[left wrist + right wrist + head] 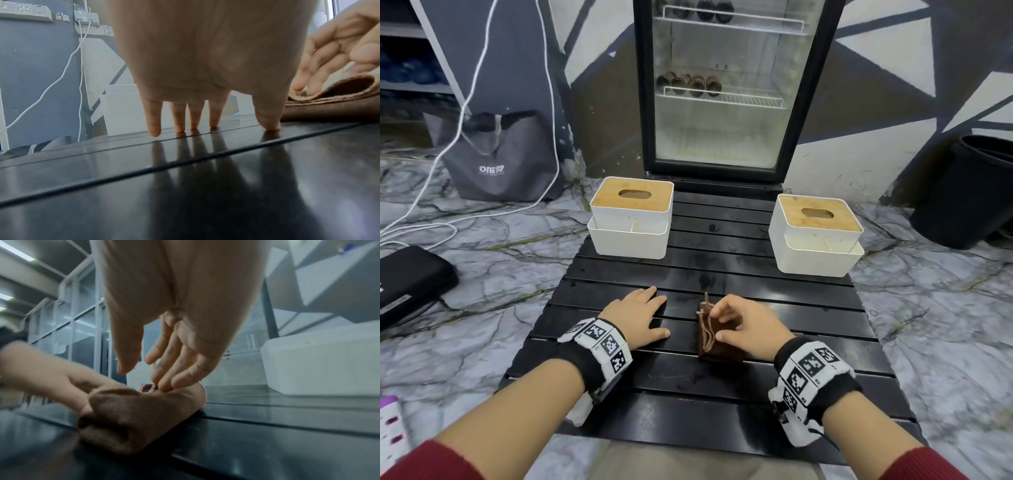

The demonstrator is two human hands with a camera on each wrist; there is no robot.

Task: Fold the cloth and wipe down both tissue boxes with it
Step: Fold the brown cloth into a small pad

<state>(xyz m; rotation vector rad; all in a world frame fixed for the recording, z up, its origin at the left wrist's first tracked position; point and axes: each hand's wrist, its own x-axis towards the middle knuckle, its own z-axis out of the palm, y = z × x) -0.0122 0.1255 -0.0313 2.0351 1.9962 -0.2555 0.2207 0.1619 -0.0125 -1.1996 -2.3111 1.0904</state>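
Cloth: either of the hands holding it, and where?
Neither grips it. Right hand rests its fingertips on the folded brown cloth; left hand lies flat on the table.

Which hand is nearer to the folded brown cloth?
Right. The right hand touches the folded brown cloth from above; the left hand lies flat on the black table beside it.

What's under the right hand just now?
The folded brown cloth lies under the right hand, fingertips resting on its top layers, on the black slatted table. The hand hides the cloth's right part.
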